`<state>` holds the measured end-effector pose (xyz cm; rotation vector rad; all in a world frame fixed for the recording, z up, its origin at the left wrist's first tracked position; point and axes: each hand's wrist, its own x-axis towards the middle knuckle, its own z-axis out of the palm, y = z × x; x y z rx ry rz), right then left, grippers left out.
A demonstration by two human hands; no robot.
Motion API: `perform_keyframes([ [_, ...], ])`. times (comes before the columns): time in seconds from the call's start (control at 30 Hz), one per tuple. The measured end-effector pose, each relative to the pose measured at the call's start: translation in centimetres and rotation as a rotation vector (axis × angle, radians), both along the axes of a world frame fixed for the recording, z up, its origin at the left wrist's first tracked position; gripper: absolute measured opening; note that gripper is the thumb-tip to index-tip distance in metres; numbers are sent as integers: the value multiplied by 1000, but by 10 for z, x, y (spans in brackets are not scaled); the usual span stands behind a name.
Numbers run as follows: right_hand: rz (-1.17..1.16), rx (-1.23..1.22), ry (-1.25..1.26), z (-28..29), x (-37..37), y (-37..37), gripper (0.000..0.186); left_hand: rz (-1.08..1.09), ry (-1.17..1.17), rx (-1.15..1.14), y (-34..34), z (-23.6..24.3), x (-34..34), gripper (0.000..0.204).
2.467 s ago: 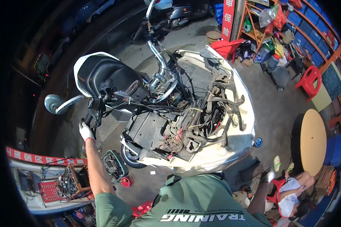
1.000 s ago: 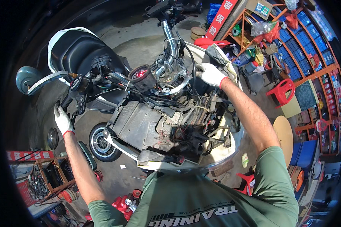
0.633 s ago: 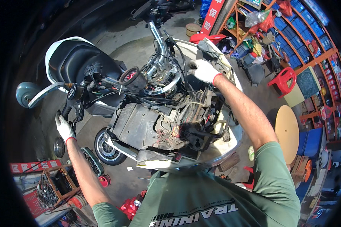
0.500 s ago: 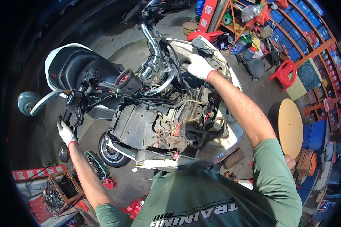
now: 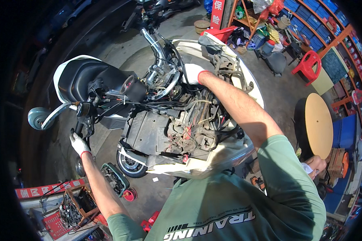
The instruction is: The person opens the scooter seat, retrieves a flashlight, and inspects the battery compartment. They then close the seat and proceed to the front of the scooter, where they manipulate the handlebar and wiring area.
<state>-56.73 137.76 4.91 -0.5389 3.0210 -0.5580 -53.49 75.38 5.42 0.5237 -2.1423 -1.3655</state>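
Observation:
A scooter with its front panels off stands before me, its wiring, cables and metal frame bare. My left hand [image 5: 79, 144], in a white glove with dark fingertips, is closed around the end of the black handlebar grip [image 5: 80, 127], below the brake lever and round mirror [image 5: 39, 118]. My right hand [image 5: 192, 74], gloved the same way, reaches in beside the chrome steering column [image 5: 153, 42] and black cables [image 5: 178, 54]. Its fingers are hidden there, so what they touch does not show. A wiring bundle [image 5: 199, 110] lies below that hand, next to a dark flat cover [image 5: 145, 127].
A black seat [image 5: 96, 78] is at the left and white bodywork [image 5: 251, 88] at the right. On the floor are a green tray of parts [image 5: 113, 179] and a red bowl [image 5: 129, 195]. A red plastic chair [image 5: 309, 67], round board [image 5: 319, 125] and orange shelving [image 5: 342, 36] stand right.
My right hand has moved left and deeper beside the steering column, and its fingers have gone out of sight. My left hand stays at the grip. The whole view has shifted slightly.

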Motion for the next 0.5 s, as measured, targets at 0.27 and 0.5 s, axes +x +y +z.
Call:
perform_keyframes([
  [0.27, -303, -490, -158, 43, 30, 25, 37, 22, 31, -2, 2, 0, 8, 35],
  [0.5, -357, -547, -204, 41, 41, 25, 45, 22, 62, -8, 10, 1, 5, 34],
])
